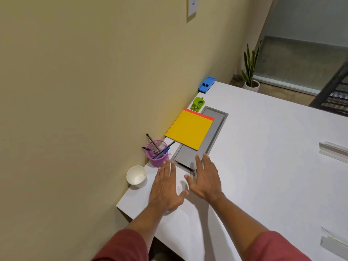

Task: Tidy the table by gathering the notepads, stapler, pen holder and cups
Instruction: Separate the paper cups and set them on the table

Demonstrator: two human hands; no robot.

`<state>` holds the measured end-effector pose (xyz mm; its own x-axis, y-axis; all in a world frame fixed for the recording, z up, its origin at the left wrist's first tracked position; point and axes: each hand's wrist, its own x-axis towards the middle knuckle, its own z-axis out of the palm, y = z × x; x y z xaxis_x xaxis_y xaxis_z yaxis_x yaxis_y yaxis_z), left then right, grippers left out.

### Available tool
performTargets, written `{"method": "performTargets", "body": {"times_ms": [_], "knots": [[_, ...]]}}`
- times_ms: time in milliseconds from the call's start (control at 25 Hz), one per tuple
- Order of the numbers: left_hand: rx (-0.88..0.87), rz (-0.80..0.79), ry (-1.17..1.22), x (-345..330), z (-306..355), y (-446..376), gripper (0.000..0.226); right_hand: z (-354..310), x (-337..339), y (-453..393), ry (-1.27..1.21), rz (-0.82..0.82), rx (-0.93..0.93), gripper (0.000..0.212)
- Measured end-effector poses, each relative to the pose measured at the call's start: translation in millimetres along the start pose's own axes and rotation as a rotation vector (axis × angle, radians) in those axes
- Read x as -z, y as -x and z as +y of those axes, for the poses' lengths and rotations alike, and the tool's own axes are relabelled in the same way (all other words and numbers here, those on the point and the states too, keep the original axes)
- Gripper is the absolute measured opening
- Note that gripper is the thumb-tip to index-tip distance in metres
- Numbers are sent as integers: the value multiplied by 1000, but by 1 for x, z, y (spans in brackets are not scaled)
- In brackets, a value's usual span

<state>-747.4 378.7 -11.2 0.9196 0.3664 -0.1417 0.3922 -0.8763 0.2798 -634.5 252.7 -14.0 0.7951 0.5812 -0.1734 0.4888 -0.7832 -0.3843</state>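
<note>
Along the wall side of the white table point(263, 147) lie a yellow notepad point(190, 129) stacked on a red one point(207, 116). A purple mesh pen holder point(157, 160) with several pens stands nearer me, and a white paper cup point(136, 177) sits nearest, close to the table's corner. Farther along are a green stapler point(197, 104) and a blue stapler-like tool point(206, 85). My left hand point(166, 187) hovers flat, fingers straight, just right of the cup and below the pen holder. My right hand point(206, 178) is spread flat beside it, holding nothing.
A grey recessed cable tray point(216, 129) runs under the notepads, its near end beneath my right fingertips. Clear acrylic pieces point(333, 151) lie at the right edge. The beige wall borders the table's left side. A potted plant point(251, 72) stands on the floor beyond.
</note>
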Motion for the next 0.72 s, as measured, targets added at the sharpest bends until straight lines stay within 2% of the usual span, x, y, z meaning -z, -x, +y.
{"method": "performTargets", "body": {"times_ms": [240, 520, 720], "knots": [[-12, 35, -31, 16, -26, 29, 107, -47, -13, 27, -59, 5, -16, 91], [-16, 88, 10, 39, -78, 63, 111, -126, -38, 45, -206, 86, -67, 54], [2, 73, 76, 47, -107, 79, 119, -170, -49, 37, -383, 86, -225, 45]]}}
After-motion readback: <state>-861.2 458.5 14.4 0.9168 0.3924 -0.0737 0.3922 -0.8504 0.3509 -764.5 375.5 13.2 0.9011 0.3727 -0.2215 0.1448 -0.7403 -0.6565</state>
